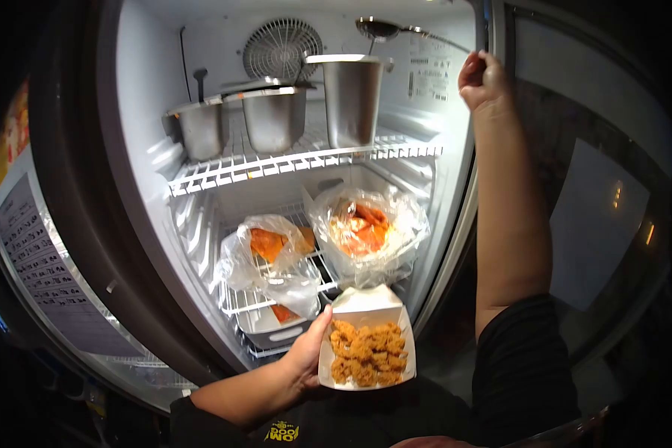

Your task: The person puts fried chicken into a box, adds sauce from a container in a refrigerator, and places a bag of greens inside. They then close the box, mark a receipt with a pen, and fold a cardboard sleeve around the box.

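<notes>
My left hand (311, 351) grips the side of an open white paper box (366, 305), held low in front of the fridge. Inside it lie golden-brown, crispy fried pieces (368, 354). High on the right, my right hand (487, 78) is closed round the handle end of a metal ladle (378, 29). The ladle's bowl is raised above a tall steel container (352, 101) on the upper rack. What the bowl contains is not visible from here.
Two shorter steel containers (204, 134) stand left on the wire shelf (306, 160), handles sticking up. Below are clear plastic bags (239, 261) with orange-red food. An open fridge door (67, 246) bounds the left; a fan grille (282, 49) sits at the back.
</notes>
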Demonstrator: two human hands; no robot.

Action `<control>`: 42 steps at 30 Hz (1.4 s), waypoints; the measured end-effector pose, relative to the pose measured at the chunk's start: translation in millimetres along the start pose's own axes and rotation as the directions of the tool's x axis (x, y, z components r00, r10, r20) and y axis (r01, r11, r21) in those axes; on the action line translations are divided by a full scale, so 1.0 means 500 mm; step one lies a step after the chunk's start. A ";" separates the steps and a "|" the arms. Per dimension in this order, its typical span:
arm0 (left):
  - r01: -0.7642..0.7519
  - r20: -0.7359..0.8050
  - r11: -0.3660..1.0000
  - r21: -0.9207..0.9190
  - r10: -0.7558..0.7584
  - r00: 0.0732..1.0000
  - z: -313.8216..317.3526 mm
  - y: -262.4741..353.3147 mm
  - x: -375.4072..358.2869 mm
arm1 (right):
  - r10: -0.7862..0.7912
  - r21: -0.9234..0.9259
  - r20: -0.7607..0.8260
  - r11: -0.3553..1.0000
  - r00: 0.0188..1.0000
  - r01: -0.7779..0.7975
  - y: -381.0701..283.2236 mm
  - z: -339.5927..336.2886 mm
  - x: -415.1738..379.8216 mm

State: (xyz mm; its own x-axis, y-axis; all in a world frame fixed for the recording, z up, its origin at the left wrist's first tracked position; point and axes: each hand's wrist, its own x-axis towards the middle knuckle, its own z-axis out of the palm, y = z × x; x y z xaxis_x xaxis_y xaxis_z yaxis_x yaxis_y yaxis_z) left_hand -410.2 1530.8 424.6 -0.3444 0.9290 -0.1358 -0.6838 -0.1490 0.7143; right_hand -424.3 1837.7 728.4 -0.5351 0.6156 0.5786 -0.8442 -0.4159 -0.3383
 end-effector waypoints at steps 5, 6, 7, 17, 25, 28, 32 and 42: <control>-0.017 0.011 0.998 -0.057 0.018 1.000 0.006 0.005 0.028 | 0.143 0.043 0.172 0.987 0.975 -0.153 -0.088 -0.133 -0.012; -0.019 0.031 0.997 -0.077 0.021 0.999 -0.005 0.002 0.037 | 0.149 0.043 0.119 0.987 0.982 -0.155 -0.100 -0.154 -0.041; -0.023 0.052 0.995 -0.094 0.028 0.998 -0.017 -0.002 0.045 | 0.193 0.068 0.125 0.977 0.973 -0.203 -0.100 -0.162 -0.096; 0.050 0.138 0.986 -0.159 -0.028 0.990 -0.028 -0.013 0.073 | 0.200 -0.324 -0.132 0.917 0.971 -0.233 -0.014 -0.289 -0.453; 0.067 0.137 0.983 -0.174 -0.043 0.990 -0.033 -0.017 0.093 | 0.080 -0.418 0.162 0.909 0.984 -0.005 -0.065 -0.347 -0.533; 0.084 0.112 0.977 -0.195 -0.063 0.992 -0.032 -0.015 0.098 | 0.070 -0.460 0.323 0.883 0.944 0.092 -0.084 -0.336 -0.551; 0.088 0.155 0.971 -0.220 -0.055 0.986 -0.029 -0.013 0.101 | 0.091 -0.501 0.517 0.838 0.851 0.215 -0.096 -0.326 -0.550; 0.036 0.135 0.986 -0.161 -0.014 0.991 -0.029 -0.009 0.095 | 0.081 -0.566 0.672 0.698 0.736 0.439 -0.090 -0.302 -0.507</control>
State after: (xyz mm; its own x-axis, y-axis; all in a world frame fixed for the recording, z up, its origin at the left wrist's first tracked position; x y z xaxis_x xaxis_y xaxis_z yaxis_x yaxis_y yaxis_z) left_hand -432.9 1570.7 404.8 -0.2448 0.9682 -0.0522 -0.7906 -0.1682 0.5888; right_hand -255.7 1801.6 484.9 -0.4408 -0.0306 0.8971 -0.8426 0.3586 -0.4018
